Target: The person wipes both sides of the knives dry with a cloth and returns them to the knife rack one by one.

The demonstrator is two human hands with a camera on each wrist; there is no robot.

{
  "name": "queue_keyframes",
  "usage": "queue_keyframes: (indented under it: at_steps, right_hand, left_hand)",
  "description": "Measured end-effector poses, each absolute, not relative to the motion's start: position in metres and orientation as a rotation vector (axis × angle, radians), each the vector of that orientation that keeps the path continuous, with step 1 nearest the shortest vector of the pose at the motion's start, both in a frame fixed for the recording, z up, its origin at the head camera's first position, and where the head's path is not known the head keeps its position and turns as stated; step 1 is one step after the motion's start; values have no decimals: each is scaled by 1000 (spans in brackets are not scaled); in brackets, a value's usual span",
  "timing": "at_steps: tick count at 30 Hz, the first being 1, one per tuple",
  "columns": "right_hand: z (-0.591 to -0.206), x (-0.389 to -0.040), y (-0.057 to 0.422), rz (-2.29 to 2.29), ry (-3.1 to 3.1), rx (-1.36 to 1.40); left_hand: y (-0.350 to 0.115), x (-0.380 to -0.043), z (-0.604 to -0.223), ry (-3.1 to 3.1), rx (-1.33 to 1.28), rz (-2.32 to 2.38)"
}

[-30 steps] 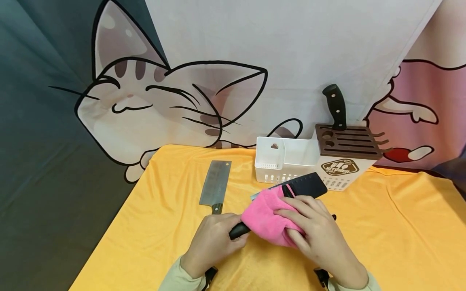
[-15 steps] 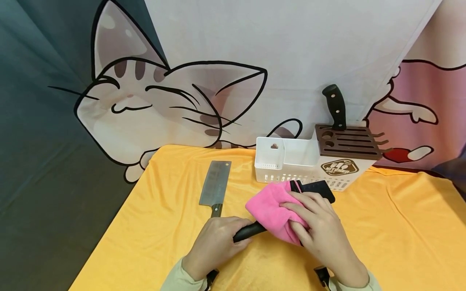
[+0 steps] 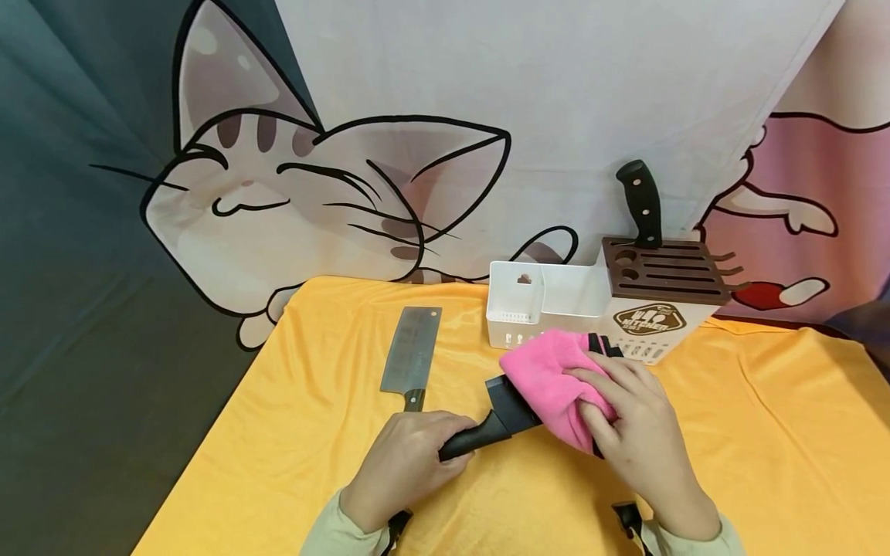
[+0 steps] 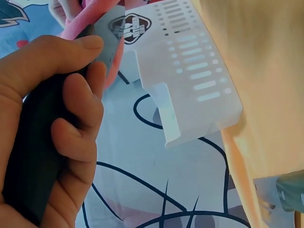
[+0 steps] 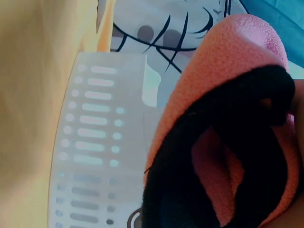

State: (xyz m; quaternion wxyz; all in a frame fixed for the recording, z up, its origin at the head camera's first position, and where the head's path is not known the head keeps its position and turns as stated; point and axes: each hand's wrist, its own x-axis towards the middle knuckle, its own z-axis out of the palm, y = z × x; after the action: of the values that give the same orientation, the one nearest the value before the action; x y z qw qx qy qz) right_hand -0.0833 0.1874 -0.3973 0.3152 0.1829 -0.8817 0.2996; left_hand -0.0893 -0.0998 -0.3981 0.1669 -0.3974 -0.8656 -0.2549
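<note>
In the head view my left hand (image 3: 413, 463) grips the black handle of a kitchen knife (image 3: 511, 407), whose wide dark blade slants up to the right. A pink cloth (image 3: 552, 382) with a black edge is folded over the blade's outer part and hides its tip. My right hand (image 3: 643, 436) holds this cloth against the blade, fingers bent into its folds. Seen from the left wrist, thumb and fingers wrap the knife handle (image 4: 35, 147). The right wrist view is largely filled by the bunched cloth (image 5: 228, 61).
A cleaver (image 3: 412, 349) lies on the yellow tablecloth (image 3: 299, 432), its handle end behind my left hand. At the back stands a white knife holder (image 3: 549, 297) with a brown slotted top; a black-handled knife (image 3: 643, 205) stands in one slot. A cartoon curtain (image 3: 445, 69) hangs behind.
The right hand and pink cloth have slid right along the blade, away from the handle, baring the blade near the handle. The left hand keeps its hold nearly in place.
</note>
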Motion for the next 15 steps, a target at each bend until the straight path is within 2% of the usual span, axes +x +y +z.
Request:
queue_keyframes:
  at_steps: [15]
  right_hand:
    - [-396, -85, 204, 790, -2274, 313]
  left_hand:
    - [-109, -93, -396, -2502, -1071, -772]
